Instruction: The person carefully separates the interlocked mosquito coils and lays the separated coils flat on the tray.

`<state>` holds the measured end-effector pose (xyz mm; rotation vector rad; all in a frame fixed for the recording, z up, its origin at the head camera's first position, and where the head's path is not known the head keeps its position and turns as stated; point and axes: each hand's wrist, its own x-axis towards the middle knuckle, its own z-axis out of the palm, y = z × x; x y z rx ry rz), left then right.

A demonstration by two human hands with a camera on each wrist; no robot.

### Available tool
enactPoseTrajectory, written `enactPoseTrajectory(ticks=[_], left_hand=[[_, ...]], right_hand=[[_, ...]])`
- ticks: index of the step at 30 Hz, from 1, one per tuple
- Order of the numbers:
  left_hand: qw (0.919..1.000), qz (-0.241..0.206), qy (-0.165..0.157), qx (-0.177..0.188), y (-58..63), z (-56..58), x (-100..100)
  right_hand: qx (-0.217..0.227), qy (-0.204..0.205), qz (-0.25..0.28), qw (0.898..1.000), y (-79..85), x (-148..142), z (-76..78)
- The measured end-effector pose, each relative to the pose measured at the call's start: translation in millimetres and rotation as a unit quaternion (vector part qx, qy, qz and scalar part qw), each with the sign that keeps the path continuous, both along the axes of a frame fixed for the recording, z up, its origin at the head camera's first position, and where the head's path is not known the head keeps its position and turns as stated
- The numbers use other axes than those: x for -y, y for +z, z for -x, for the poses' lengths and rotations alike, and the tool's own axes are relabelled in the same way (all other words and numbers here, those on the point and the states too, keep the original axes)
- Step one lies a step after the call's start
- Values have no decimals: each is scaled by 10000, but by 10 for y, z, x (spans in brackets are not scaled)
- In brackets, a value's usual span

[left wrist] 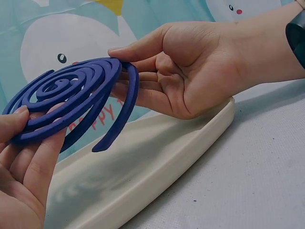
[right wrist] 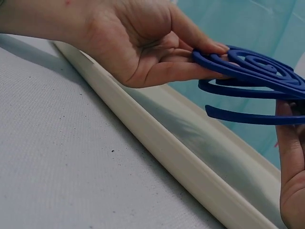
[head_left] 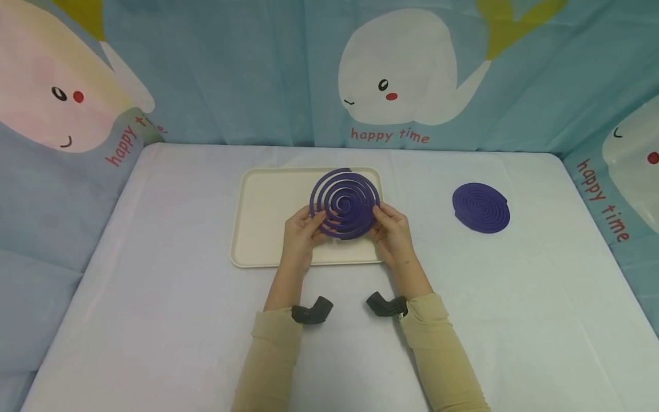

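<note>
Both hands hold up a dark purple-blue mosquito coil [head_left: 360,213] above the cream tray [head_left: 270,214]. My left hand [head_left: 302,228] pinches its left edge between thumb and fingers. The right hand [head_left: 393,228] pinches the opposite edge. Gaps show between the coil's rings, wider on the left side. In the left wrist view, one strand end of the coil [left wrist: 108,143] hangs below the upper rings. The right wrist view also shows lower strands apart from the top ones; whether they belong to a second, interlocked coil I cannot tell.
Another purple coil [head_left: 481,208], tightly wound, lies flat on the white table [head_left: 515,320] to the right of the tray. A blue curtain [head_left: 247,68] with printed whales stands behind the table. Black devices [head_left: 313,311] are strapped to both wrists.
</note>
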<state>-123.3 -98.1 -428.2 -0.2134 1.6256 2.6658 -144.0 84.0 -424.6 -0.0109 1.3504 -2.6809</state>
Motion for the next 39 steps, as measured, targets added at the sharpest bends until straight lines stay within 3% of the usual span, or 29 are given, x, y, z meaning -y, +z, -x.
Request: enactPoseTrajectory(ticks=[11, 19, 32, 39], left_hand=[[9993, -337, -150, 37, -3, -22, 2], [9972, -629, -390, -76, -26, -21, -26], [9950, -854, -500, -104, -41, -3, -66], [9955, -861, -408, -14, -39, -7, -62]], right_hand=[[27, 6, 165, 9999, 7, -5, -23], [40, -43, 579, 9983, -19, -5, -25], [-38, 24, 726, 9974, -29, -22, -19], [-67, 69, 694, 9975, -42, -25, -21]])
